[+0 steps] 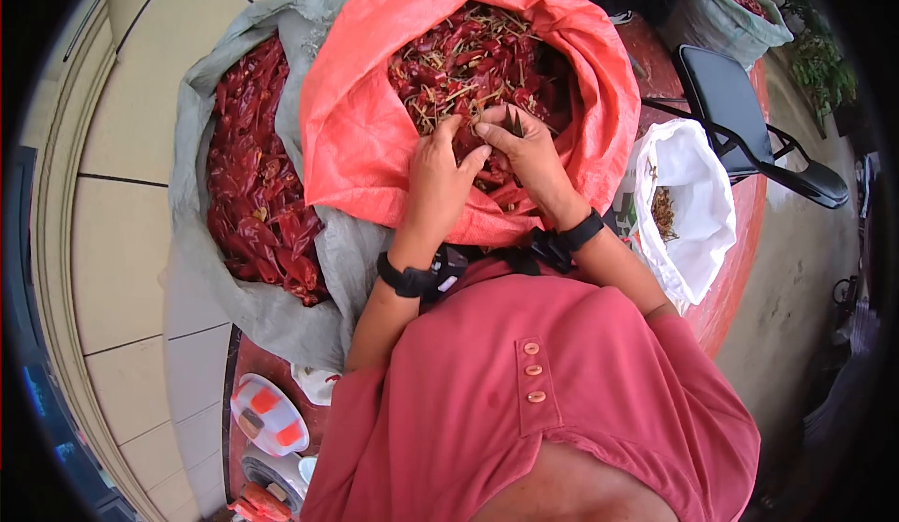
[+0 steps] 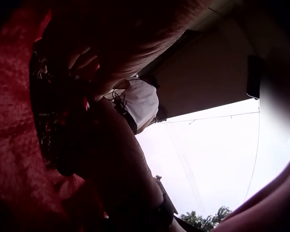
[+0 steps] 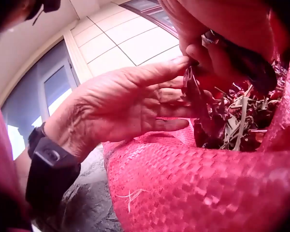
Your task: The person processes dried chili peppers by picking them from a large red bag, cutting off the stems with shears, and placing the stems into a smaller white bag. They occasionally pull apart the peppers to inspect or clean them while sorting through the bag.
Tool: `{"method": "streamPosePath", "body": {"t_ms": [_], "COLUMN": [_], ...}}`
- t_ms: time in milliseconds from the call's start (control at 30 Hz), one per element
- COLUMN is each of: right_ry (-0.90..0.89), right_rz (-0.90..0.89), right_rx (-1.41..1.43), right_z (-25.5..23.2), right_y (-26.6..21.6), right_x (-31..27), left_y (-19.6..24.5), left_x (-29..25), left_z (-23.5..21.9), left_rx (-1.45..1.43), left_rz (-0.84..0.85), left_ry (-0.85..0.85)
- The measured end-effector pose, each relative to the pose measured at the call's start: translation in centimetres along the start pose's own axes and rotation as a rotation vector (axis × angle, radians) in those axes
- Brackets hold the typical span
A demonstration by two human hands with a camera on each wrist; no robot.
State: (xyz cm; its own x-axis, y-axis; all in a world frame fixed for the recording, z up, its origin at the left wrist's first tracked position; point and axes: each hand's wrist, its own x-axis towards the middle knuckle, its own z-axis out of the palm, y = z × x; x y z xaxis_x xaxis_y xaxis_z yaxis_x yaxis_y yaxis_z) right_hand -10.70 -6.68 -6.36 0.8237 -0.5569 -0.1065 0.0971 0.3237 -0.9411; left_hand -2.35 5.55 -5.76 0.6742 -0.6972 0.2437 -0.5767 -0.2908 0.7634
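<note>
Both hands meet over an orange-red woven sack (image 1: 356,129) full of dried red chilies and stems (image 1: 468,54). My left hand (image 1: 440,161) and right hand (image 1: 524,147) touch at the fingertips just above the pile. In the right wrist view my left hand (image 3: 130,101) pinches a dark dried chili (image 3: 193,87) between its thumb tip and straight fingers. My right hand (image 3: 203,43) pinches the same chili's top from above. A dark glossy thing (image 3: 246,60) lies under the right palm; I cannot tell what it is. The left wrist view is dark and shows the sack wall (image 2: 14,145).
A grey sack (image 1: 201,82) of cleaned red chilies (image 1: 253,176) lies open to the left. A white bag (image 1: 702,204) holding stems sits to the right, beside a black chair (image 1: 740,110). A lidded plastic container (image 1: 270,414) is near my left side. The floor is tiled.
</note>
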Motion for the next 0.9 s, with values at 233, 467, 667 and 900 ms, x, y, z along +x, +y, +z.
{"method": "streamPosePath", "body": {"t_ms": [233, 467, 667, 900], "right_ry": [0.069, 0.035, 0.067, 0.052], "right_rz": [-0.054, -0.076, -0.045, -0.674], "right_rx": [0.070, 0.137, 0.079, -0.591], "right_z": [0.3, 0.3, 0.3, 0.5], "right_y": [-0.2, -0.7, -1.3, -0.8], "right_x": [-0.5, -1.1, -1.6, -1.3], "left_y": [1.9, 1.4, 0.7, 0.5], "left_x": [0.4, 0.5, 1.1, 0.6], "left_z": [2.2, 1.1, 0.7, 0.6], "left_rx": [0.339, 0.125, 0.038, -0.189], "left_rz": [0.040, 0.041, 0.099, -0.057], "left_ry": [0.363, 0.081, 0.020, -0.154]}}
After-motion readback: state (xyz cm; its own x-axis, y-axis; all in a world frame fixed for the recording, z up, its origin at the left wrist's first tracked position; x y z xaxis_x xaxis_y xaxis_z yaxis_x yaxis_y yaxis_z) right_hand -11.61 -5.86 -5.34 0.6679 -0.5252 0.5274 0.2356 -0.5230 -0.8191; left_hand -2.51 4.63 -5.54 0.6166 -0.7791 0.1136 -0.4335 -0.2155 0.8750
